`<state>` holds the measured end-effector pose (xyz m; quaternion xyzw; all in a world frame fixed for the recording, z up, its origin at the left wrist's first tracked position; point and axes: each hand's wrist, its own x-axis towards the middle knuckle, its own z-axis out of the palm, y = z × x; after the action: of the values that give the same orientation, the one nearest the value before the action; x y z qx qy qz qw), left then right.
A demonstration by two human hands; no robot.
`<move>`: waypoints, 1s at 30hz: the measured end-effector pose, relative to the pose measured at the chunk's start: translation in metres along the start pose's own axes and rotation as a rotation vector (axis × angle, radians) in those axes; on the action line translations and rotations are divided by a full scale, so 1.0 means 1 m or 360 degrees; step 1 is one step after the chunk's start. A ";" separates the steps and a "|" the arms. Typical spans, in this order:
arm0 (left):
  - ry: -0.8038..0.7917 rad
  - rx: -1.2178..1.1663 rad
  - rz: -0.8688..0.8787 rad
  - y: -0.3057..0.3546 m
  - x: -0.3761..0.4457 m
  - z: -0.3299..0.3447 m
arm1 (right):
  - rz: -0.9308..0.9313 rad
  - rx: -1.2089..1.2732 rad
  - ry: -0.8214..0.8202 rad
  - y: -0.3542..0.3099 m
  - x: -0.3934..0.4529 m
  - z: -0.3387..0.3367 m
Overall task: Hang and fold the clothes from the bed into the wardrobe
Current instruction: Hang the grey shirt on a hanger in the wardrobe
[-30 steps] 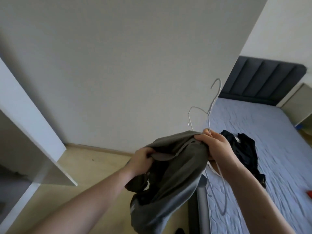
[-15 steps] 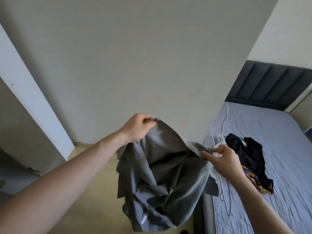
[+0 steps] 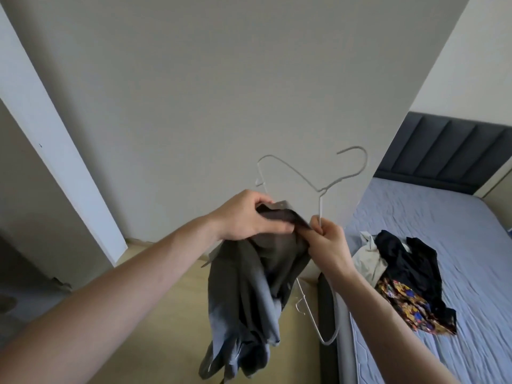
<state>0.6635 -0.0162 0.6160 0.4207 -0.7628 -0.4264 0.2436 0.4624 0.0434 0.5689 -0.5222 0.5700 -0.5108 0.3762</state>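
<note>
Bed point(image 3: 443, 245): right side of frame, lilac sheet, dark padded headboard behind.
Wardrobe point(image 3: 63, 167): left edge, white panel; its inside is too dim to tell what it holds.
Grey garment point(image 3: 249, 295): centre, hanging bunched from both hands, over the floor.
Clothes pile point(image 3: 407, 273): lower right, on the bed; a black piece, a pale one, a patterned one.
Left hand point(image 3: 249, 217): centre, fingers curled, pinching the garment's top edge.
Right hand point(image 3: 327, 242): just right of it, gripping garment and hanger together.
Wire hanger point(image 3: 321, 189): hook rising above the hands, lower loop behind the cloth.
Risk: the bunched cloth could likely snag the thin wire or slide off one shoulder.
</note>
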 end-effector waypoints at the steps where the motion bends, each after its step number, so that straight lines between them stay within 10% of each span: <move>1: 0.0009 0.0167 -0.0062 -0.014 -0.006 -0.004 | 0.0034 0.0106 0.0002 -0.003 0.003 -0.003; 8: -0.0298 0.0750 -0.0633 -0.138 -0.050 0.052 | 0.0032 0.0018 -0.0057 -0.016 0.006 -0.002; 14: -0.0004 0.0207 -0.0963 -0.227 -0.103 0.077 | 0.0128 -0.0217 -0.0011 -0.003 0.009 -0.037; 20: 0.0416 0.0303 -0.0514 -0.172 -0.074 0.033 | 0.0330 -0.0858 -0.0024 0.037 -0.004 -0.066; 30: 0.0074 0.0230 0.0061 -0.020 -0.019 0.019 | 0.0047 -0.0545 -0.0268 0.026 -0.030 0.021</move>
<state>0.6681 0.0023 0.5894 0.4323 -0.7937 -0.3556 0.2383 0.4823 0.0673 0.5361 -0.6111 0.6227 -0.3552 0.3356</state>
